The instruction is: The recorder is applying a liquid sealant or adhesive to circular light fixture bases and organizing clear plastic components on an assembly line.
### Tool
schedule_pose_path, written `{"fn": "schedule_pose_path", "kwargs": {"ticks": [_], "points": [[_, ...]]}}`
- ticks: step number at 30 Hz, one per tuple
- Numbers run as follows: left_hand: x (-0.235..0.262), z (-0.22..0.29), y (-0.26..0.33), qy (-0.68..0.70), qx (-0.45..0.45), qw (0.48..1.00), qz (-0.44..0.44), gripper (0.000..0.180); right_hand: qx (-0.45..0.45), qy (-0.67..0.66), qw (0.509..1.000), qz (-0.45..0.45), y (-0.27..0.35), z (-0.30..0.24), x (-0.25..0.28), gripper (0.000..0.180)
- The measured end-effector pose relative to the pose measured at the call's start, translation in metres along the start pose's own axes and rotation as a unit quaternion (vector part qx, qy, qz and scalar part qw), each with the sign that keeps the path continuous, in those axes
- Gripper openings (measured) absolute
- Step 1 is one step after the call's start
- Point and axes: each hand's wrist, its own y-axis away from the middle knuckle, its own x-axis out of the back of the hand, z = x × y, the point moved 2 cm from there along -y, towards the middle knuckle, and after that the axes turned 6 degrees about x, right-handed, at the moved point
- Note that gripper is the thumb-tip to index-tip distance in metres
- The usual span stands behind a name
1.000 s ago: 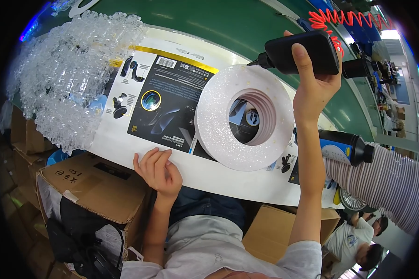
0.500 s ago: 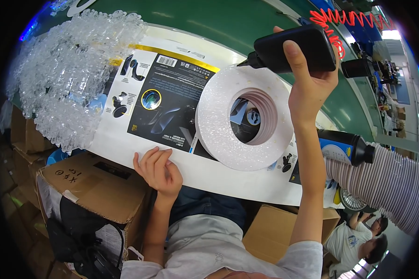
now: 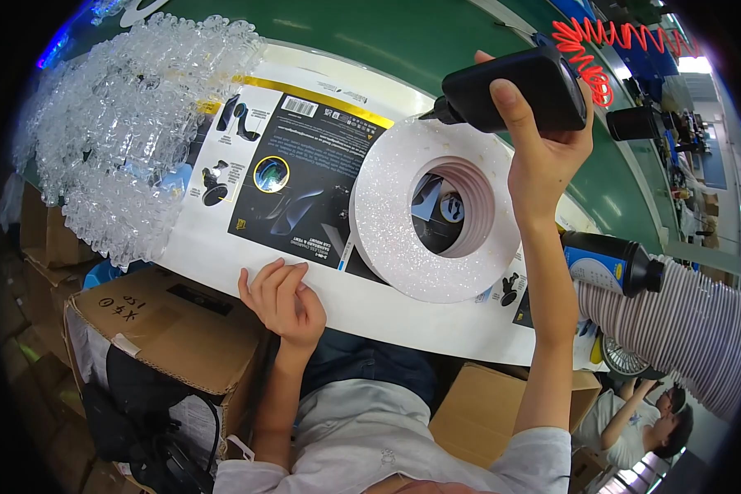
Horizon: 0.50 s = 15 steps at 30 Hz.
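Observation:
My right hand grips a black squeeze bottle, tipped on its side with its narrow nozzle pointing left. The nozzle tip is at the far edge of a stack of white, glittery flat rings; whether it touches the top ring I cannot tell. Through the stack's round hole, part of the printed sheet beneath shows. My left hand rests by the near edge of the table, fingers loosely curled and slightly apart, with nothing in them.
A black printed packaging sheet lies on the white table. Clear plastic pieces are heaped at left. On the right are a black bottle with a blue label and a long row of stacked rings. Cardboard boxes stand below the table.
The right hand and its bottle have shifted slightly left, the nozzle staying by the ring's far edge. My left hand stays almost still. A person at lower right has moved.

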Motion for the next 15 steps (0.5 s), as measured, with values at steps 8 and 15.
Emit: {"fn": "schedule_pose_path", "kwargs": {"ticks": [8, 15], "points": [[-0.001, -0.0023, 0.0012, 0.002, 0.006, 1.0, 0.004, 0.026, -0.008, 0.03, 1.0, 0.0, 0.0017, -0.0009, -0.0014, 0.032], [-0.0007, -0.0023, 0.0009, 0.002, 0.005, 1.0, 0.007, 0.026, -0.014, 0.012, 1.0, 0.001, 0.0006, -0.0041, -0.005, 0.032]]}}
